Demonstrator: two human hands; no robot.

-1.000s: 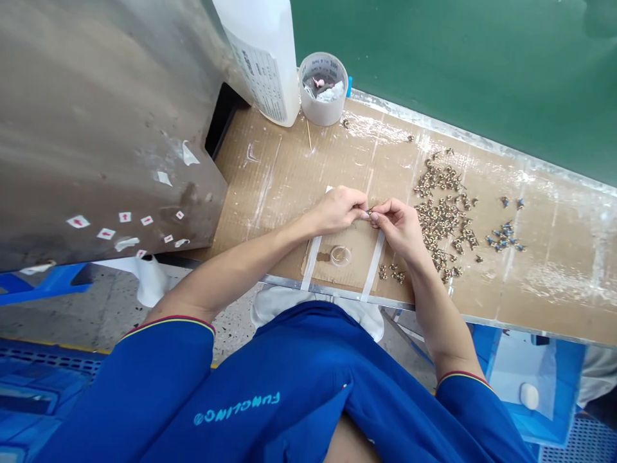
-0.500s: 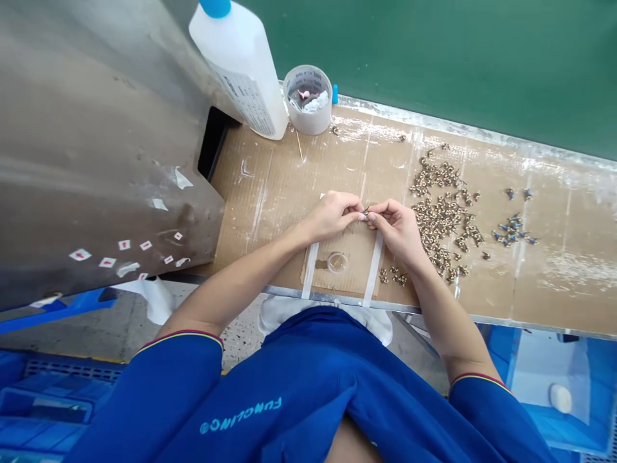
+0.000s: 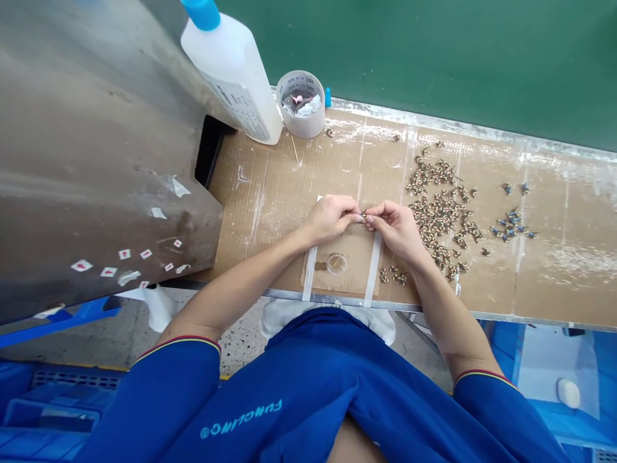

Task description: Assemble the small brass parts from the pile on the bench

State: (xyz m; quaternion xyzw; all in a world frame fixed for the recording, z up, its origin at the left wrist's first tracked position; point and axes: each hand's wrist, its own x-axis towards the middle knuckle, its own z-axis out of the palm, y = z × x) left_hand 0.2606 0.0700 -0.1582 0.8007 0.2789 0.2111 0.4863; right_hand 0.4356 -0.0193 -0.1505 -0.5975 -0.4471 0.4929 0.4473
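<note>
My left hand (image 3: 336, 215) and my right hand (image 3: 393, 225) meet fingertip to fingertip above the cardboard-covered bench. Pinched between them is a small metal part (image 3: 363, 216), mostly covered by the fingers and too small to make out fully. Right of my right hand lies a pile of small brass-coloured metal parts (image 3: 441, 215). A few more brass-coloured parts (image 3: 399, 278) rest below that hand. Further right is a smaller group of similar parts with blue on them (image 3: 513, 226). Below my hands, a small round clear dish (image 3: 336, 263) sits on a cardboard piece between two white tape strips.
A white bottle with a blue cap (image 3: 236, 77) stands at the back left beside a tape roll (image 3: 308, 125) holding scraps. A thin stick (image 3: 295, 149) lies before them. A metal panel (image 3: 96, 161) borders the left side. Beyond the bench is a green surface (image 3: 434, 58).
Both hands keep their pinch on the small part, with only slight finger movement. The whole view has shifted a little as the head moved.
</note>
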